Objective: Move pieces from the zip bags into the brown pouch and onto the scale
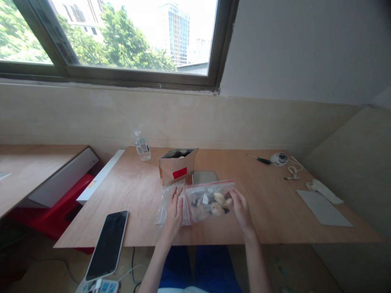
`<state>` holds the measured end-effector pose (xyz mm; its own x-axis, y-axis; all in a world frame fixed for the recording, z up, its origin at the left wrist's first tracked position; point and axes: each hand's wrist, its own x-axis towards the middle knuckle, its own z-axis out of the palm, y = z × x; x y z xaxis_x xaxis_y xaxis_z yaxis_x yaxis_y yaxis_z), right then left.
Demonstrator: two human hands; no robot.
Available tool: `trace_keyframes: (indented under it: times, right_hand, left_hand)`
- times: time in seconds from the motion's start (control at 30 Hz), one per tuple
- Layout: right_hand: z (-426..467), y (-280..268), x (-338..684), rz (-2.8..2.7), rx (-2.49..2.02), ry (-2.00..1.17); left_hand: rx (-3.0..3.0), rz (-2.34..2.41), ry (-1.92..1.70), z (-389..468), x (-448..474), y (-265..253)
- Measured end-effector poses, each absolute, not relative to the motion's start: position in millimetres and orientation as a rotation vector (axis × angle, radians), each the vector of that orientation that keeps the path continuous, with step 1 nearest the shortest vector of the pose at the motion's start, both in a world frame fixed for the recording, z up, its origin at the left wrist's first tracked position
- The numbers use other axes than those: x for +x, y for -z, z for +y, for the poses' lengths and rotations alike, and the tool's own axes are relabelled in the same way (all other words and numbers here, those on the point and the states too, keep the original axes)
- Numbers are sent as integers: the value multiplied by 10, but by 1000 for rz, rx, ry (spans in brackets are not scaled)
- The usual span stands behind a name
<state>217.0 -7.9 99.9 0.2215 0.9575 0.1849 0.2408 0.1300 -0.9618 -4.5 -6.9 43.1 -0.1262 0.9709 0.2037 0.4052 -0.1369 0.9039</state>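
My left hand (pixel 174 209) lies with its fingers stretched out on flat clear zip-lock bags (pixel 163 209) that have red seal strips. Beside them is a filled zip-lock bag (pixel 198 207), clear, with a red strip along its top. Inside it show several pale rounded pieces (pixel 218 198), some dark bits and a small white packet (pixel 205 199). At this bag's right edge, my right hand (pixel 242 208) has its fingers bent and closed on the plastic. Just behind stands an open brown paper pouch (pixel 171 167) with a red label; its contents are mostly hidden.
A grey flat device (pixel 205 176) lies behind the bags. Back left stands a water bottle (pixel 142 147). A phone or tablet (pixel 108 244) overhangs the front left edge. To the right are a screwdriver (pixel 259 159), a white dome camera (pixel 279 159) with cable, and a white sheet (pixel 324 208).
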Motion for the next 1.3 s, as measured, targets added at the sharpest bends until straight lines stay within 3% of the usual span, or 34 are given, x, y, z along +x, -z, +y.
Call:
trace_keyframes:
  times: [0.07,0.2,0.33,0.53,0.77,1.3]
  right_hand:
    - [-60,-1097,2078,-1410,-1250,-1035]
    - [53,-1160,1910,-1574,-1134,-1239]
    - [107,-1110,1699,-1590,-1152,-1143]
    - [-74,-976,1405,-1405,-1356,-500]
    - [-337,-1118,1381,-1694,-1122,-925]
    - [-420,-1341,1472,-1744,-1100,-932]
  left_hand:
    - [1310,1282,-1331,-159,-29,-669]
    - [1175,979,-1027,-345,-33,-885]
    - [1046,1041,-1049,-459,34,-845]
    - [833,1013,-1140,-472,190,-846]
    - [834,1142,-1313,-458,201,-817]
    - [1403,1123,-1195,-479,60,-982]
